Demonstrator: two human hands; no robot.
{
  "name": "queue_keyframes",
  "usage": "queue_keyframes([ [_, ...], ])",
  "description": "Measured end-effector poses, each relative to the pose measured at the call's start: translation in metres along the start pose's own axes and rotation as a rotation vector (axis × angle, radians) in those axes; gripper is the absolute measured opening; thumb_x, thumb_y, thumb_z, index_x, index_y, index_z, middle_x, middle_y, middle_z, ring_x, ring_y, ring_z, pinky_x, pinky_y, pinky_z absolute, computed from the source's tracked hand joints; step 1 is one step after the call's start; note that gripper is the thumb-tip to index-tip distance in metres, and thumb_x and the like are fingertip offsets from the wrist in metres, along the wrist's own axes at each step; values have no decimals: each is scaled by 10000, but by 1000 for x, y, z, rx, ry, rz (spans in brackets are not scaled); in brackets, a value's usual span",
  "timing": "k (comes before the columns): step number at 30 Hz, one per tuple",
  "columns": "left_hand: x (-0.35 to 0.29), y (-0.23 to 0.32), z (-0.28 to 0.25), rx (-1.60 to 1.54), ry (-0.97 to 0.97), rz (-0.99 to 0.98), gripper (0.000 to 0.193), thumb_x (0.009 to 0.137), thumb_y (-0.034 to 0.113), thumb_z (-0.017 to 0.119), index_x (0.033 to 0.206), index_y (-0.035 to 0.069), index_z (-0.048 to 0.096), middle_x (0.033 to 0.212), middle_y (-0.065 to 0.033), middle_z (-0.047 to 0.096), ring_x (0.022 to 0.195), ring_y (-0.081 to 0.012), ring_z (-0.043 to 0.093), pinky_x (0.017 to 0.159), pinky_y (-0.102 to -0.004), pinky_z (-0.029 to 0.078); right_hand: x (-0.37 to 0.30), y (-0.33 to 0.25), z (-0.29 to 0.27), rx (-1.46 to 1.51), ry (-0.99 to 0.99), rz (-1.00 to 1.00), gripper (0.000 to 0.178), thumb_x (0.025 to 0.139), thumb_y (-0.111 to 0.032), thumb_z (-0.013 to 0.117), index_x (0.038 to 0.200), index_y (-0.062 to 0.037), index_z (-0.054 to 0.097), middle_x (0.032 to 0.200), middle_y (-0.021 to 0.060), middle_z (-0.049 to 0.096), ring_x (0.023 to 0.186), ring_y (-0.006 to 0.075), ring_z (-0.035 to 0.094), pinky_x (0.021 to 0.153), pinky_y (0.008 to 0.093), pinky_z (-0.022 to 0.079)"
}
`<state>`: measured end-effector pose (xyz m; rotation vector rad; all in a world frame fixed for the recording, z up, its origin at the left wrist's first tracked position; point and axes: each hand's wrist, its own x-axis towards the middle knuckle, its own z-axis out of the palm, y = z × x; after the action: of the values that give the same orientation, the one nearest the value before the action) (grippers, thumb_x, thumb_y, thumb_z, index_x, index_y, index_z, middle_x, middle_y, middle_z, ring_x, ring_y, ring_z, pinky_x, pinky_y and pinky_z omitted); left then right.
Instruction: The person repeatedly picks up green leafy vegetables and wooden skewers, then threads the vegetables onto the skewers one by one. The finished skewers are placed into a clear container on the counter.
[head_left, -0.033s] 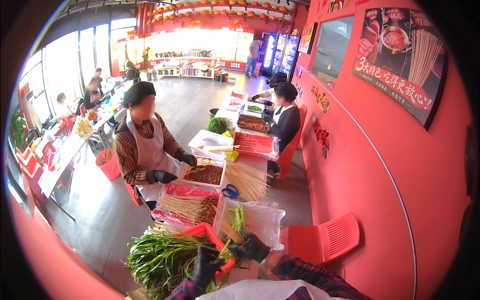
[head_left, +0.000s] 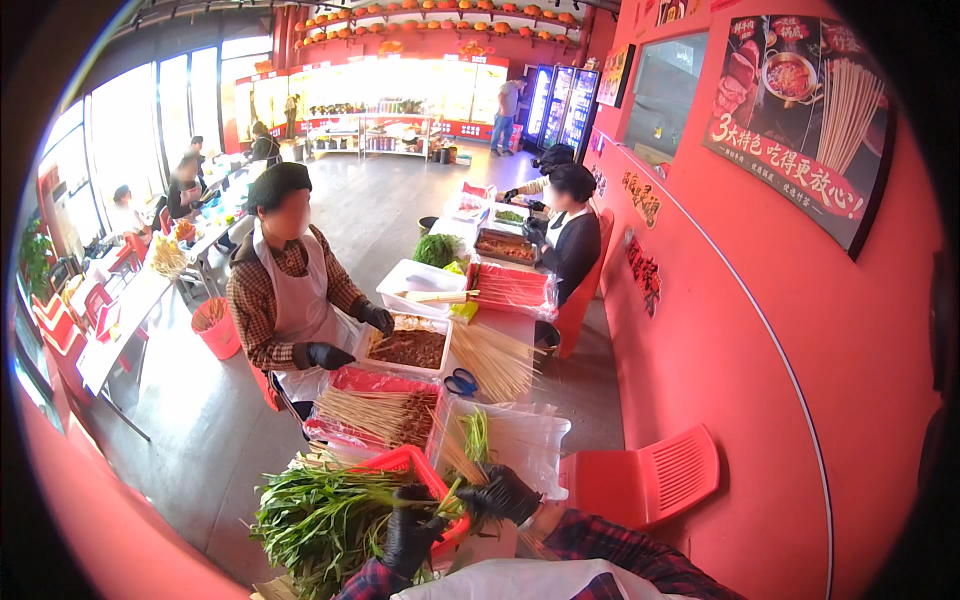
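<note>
A large heap of leafy greens (head_left: 315,510) spreads over the near left of the table and into a red plastic basket (head_left: 412,460). My left hand (head_left: 410,535), in a black glove, is closed at the right side of the heap with a green stem at its fingertips. Close to its right, my right hand (head_left: 503,495), also black-gloved, is closed around thin wooden skewers (head_left: 457,455) that point up and away. A green stem runs between the two hands. Some cut green stalks (head_left: 475,437) lie just beyond my right hand, on a plastic-lined white tray (head_left: 520,440).
Past the basket is a red tray (head_left: 345,380) of meat skewers. Blue-handled scissors (head_left: 461,382) and loose skewers (head_left: 500,365) lie farther on. Across the table a co-worker (head_left: 290,270) handles a white tub (head_left: 448,360) of meat. At right stands a red chair (head_left: 650,480).
My left hand has shifted very slightly upward along the greens. My right hand and the trays look the same.
</note>
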<state>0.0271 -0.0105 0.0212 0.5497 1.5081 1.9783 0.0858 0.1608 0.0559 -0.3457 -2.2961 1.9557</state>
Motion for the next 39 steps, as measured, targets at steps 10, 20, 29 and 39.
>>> queue_keyframes([
  [10,-2,17,-2,-433,-139,-268,283,814,62,465,1095,25,475,847,-68,568,672,-148,544,574,-245,446,4,4,10,-66,-15,-125,202,780,-102,580,960,-29,525,683,-7,527,609,63,499,522,210,420],
  [20,23,17,-39,-231,-121,-287,130,786,118,538,895,48,531,752,-23,550,651,-107,534,588,-232,444,-11,4,2,248,143,157,137,775,-36,563,911,-42,551,655,-19,525,530,36,440,449,180,358],
  [29,27,17,-55,-485,-93,-314,203,765,40,522,968,37,516,745,-23,540,579,-104,508,527,-221,428,-26,-16,-1,205,-17,335,162,759,-33,554,917,-48,523,613,11,543,435,44,434,372,175,322],
  [39,30,9,-57,-534,-129,-332,205,761,30,530,965,41,538,719,-3,538,561,-85,504,516,-194,418,-22,-9,3,185,-68,282,226,772,-65,559,988,-38,497,690,23,570,512,55,473,438,184,373],
])
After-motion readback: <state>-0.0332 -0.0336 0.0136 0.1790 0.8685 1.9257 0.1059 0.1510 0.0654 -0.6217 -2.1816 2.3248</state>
